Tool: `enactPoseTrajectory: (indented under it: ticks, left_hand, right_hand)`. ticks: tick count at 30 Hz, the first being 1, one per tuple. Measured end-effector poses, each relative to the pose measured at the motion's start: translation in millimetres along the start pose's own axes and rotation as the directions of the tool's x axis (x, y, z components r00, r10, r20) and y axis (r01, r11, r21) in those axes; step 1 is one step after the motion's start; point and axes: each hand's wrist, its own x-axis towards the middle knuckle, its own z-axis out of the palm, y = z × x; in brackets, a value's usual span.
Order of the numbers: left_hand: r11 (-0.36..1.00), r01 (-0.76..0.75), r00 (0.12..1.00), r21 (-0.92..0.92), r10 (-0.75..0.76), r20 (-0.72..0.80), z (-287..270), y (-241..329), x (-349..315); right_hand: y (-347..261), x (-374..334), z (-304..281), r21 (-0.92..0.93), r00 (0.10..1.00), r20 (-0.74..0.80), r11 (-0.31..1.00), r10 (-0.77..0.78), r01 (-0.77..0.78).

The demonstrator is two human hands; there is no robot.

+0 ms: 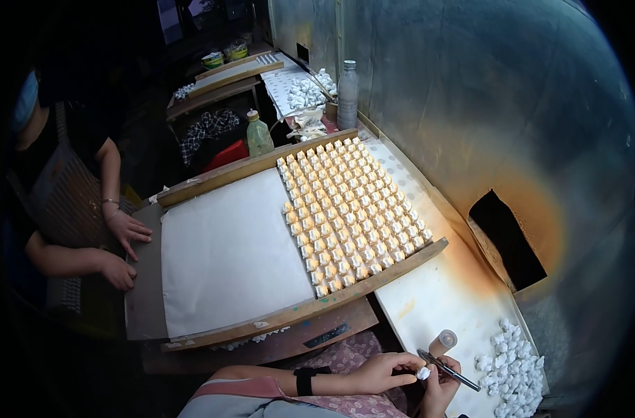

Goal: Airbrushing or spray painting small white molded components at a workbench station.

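Low in the head view, my left hand (385, 372) pinches a small white figure piece (422, 373) between thumb and fingers. My right hand (440, 391) is closed around a dark, pen-shaped airbrush (458, 375) with a round cup on top, right beside the piece. Part of the right hand's fingers is hidden behind the airbrush. Beyond my hands, a wooden-sided board (373, 277) carries many rows of small white pieces (352, 209) tinted orange-yellow. White paper (227, 258) covers the board's left part.
A pile of plain white pieces (516, 369) lies at the lower right. Behind the table rises a metal wall (457, 104) with an orange-stained, dark opening (507, 240). A co-worker's hands (128, 230) rest at the board's left end. Bottles (347, 95) stand at the back.
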Motion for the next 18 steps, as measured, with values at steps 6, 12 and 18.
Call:
enactPoseTrajectory:
  ticks: [6, 12, 18]
  left_hand:
    - [1.000, -0.016, 1.000, 0.011, 0.016, -0.013, -1.2, 1.4, 0.7]
    - [0.999, -0.033, 0.998, 0.036, 0.035, -0.043, -0.3, -0.2, 1.7]
    - [0.997, 0.001, 0.999, 0.072, 0.003, -0.045, -0.6, 6.3, 1.4]
  right_hand:
    - [0.3, 0.6, 3.2, -0.037, 1.000, -0.018, 0.999, -0.023, 0.022]
    - [-0.8, 1.6, 4.7, -0.024, 0.999, -0.036, 1.000, -0.008, 0.008]
    - [-0.8, 2.4, 6.0, 0.018, 0.999, -0.033, 0.999, -0.040, 0.041]
